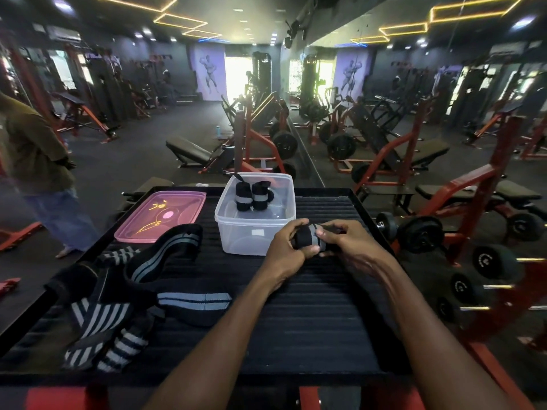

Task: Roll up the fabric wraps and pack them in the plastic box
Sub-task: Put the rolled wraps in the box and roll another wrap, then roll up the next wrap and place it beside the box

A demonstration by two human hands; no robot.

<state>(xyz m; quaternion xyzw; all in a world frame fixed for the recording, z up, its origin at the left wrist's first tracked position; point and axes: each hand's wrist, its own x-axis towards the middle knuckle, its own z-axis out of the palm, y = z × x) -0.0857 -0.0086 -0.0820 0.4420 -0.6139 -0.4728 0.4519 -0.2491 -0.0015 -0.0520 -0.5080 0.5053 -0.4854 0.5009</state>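
Gym machines ring the dark ribbed surface [310, 306], whose near half lies open in front of me while loose wraps [118, 294] crowd its left edge. I see my left hand [285, 247] and right hand [349, 247] curled tight around a rolled wrap [306, 238], just beside the plastic box [251, 232] holding two rolls [251, 196].

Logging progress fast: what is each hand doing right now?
Left hand: holding the rolled wrap.
Right hand: pinching the same rolled wrap's end.
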